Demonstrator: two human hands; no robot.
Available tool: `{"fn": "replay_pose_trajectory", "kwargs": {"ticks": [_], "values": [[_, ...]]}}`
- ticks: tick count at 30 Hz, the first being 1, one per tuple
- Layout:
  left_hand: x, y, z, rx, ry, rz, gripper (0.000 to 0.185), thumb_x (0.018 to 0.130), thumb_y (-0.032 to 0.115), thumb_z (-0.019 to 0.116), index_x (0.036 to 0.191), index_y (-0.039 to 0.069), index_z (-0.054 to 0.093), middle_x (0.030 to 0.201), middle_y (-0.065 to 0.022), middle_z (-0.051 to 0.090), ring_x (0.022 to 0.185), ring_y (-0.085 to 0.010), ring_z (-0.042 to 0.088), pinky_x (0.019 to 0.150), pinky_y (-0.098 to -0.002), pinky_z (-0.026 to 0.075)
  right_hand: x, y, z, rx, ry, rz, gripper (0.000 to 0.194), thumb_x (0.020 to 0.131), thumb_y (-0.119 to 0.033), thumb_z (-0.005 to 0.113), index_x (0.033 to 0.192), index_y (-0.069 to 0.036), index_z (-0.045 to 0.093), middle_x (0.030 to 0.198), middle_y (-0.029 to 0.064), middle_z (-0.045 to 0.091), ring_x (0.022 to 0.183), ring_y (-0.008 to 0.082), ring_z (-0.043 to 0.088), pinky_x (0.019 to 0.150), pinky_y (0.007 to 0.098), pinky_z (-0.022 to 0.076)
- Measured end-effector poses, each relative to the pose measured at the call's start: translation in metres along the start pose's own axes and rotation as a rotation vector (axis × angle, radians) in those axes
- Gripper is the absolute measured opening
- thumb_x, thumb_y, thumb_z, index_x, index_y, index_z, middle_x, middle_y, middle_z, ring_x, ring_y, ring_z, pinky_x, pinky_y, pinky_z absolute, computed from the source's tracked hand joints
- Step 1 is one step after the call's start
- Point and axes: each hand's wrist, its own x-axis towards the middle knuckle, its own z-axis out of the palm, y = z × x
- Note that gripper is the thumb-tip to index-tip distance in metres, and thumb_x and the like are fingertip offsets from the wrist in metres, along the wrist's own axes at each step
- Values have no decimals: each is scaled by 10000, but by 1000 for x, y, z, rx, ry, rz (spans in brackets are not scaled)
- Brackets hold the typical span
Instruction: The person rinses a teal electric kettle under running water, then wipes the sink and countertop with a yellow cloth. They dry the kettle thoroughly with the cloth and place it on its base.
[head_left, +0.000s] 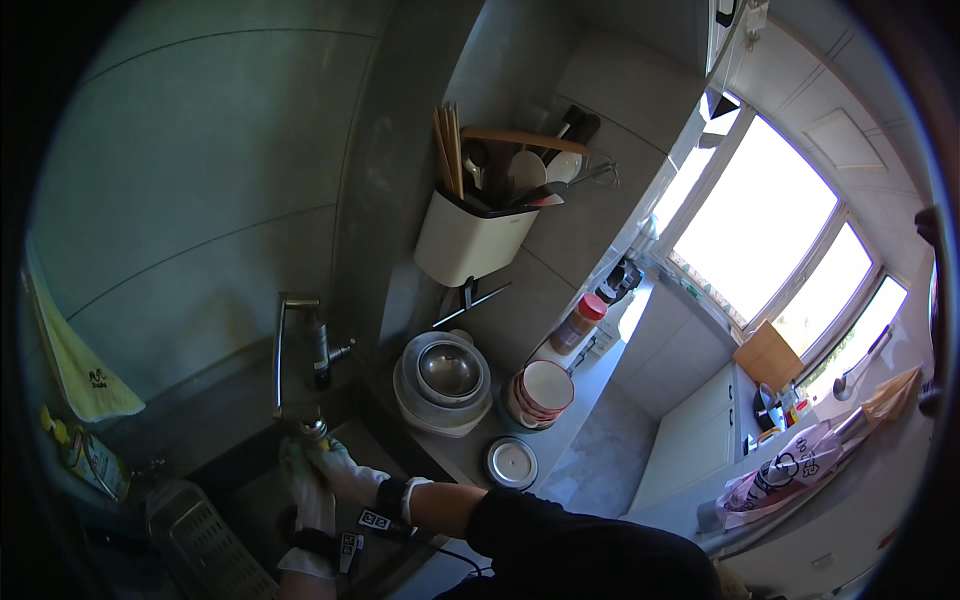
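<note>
My left hand (303, 471) and my right hand (346, 471), both in light gloves with dark wrist straps, are close together over the dark sink (251, 487). They are just below the outlet of the metal faucet (279, 360). A small shiny round metal piece (313, 428) shows at the fingertips, and I cannot tell whether it belongs to the faucet. Something yellowish lies between the fingers, too dark to make out. My fingers are bent, and the shade hides whether either hand grips anything.
A perforated metal drain basket (217, 544) sits at the sink's left. Stacked bowls with a steel one (450, 370), red-rimmed bowls (546, 386) and a round lid (511, 463) stand on the right counter. A utensil holder (472, 236), yellow cloth (82, 360) and soap bottle (96, 461) are nearby.
</note>
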Motion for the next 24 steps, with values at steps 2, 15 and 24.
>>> {"fn": "replay_pose_trajectory", "kwargs": {"ticks": [2, 15, 24], "values": [[4, -2, -2, -91, -28, 38, 332, 996, 343, 567, 1164, 56, 567, 1087, -76, 632, 961, -214, 625, 846, -341, 526, -1, 9, -8, -336, -82, -265, 269, 918, -100, 632, 1186, -82, 611, 1101, 72, 672, 1002, 190, 656, 844, 317, 537], [-2, 7, 11, -89, 405, -171, 399, 977, 493, 551, 803, 136, 510, 739, 7, 550, 699, -160, 568, 682, -307, 509, 1, -12, 3, -1660, -184, 112, 395, 913, -223, 582, 1282, -93, 534, 1271, 134, 588, 1187, 278, 578, 981, 379, 443], [-14, 16, -24, -54, 195, -299, 367, 1030, 462, 428, 941, 123, 537, 861, -21, 565, 808, -199, 579, 803, -353, 498, -35, -57, -21, -1308, -437, -235, 405, 902, -33, 531, 1306, -26, 496, 1229, 225, 597, 1152, 318, 589, 975, 395, 459]]}}
